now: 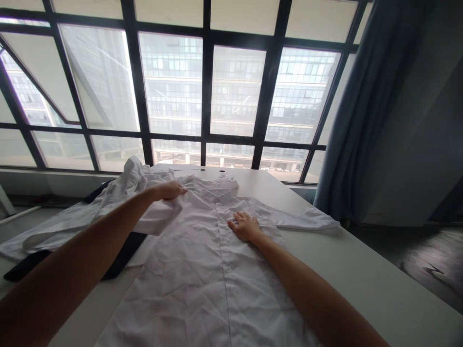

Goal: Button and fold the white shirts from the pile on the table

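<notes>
A white button-up shirt [195, 270] lies front side up on the white table [365, 270], its collar toward the window and one sleeve stretched out to the right. My left hand [170, 190] is closed on the shirt at its left shoulder area, pinching the fabric, and the cloth below it hangs a little blurred. My right hand [245, 226] rests flat on the shirt's chest, just right of the button line, with its fingers spread. Wrinkles run across the body of the shirt.
A pile of white garments [119, 193] lies at the left, with dark cloth [125, 255] under and beside it. Large black-framed windows [235, 91] rise behind the table. A blue-grey curtain [356, 130] hangs at the right, past the table's edge.
</notes>
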Tool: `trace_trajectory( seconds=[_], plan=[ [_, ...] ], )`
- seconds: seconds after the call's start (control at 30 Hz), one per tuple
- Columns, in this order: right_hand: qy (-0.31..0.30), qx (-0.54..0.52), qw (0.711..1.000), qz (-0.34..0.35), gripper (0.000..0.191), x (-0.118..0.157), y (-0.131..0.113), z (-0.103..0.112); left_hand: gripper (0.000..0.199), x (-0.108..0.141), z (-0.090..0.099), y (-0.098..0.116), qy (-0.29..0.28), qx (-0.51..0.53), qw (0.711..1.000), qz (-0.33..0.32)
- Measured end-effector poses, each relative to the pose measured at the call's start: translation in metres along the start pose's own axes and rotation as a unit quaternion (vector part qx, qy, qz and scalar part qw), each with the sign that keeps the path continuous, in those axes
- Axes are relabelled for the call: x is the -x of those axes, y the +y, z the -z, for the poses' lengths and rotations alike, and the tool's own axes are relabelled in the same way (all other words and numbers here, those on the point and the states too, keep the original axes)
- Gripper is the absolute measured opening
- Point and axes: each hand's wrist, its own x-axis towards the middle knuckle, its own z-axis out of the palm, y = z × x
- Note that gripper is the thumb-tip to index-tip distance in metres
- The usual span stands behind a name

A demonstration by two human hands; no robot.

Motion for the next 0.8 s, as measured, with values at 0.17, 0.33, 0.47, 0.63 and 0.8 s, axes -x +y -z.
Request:
trace_trajectory(
  seconds=[0.17, 0.33, 0.47, 0.63, 0.8],
  plan=[
    [0.054, 0.003, 0.998, 0.024, 0.053, 0.008, -0.002, 0.005, 0.042, -0.001, -0.051, 0.028, -0.229, 0.196, 0.951, -0.063],
    [0.121, 0.017, 0.989, 0.083, 0.035, 0.015, -0.007, 0.012, 0.038, -0.011, -0.061, -0.012, -0.149, 0.012, 0.981, -0.125],
    [0.114, 0.025, 0.989, 0.09, 0.032, 0.016, -0.011, 0.013, 0.045, -0.012, -0.045, -0.056, -0.082, -0.128, 0.984, -0.095],
    [0.104, 0.027, 0.991, 0.086, 0.032, 0.017, -0.011, 0.013, 0.039, 0.003, -0.024, -0.09, -0.101, -0.185, 0.977, -0.038],
    [0.101, 0.035, 0.99, 0.092, 0.033, 0.018, -0.011, 0.014, 0.026, 0.018, -0.001, -0.09, -0.106, -0.165, 0.981, 0.006]
  ],
)
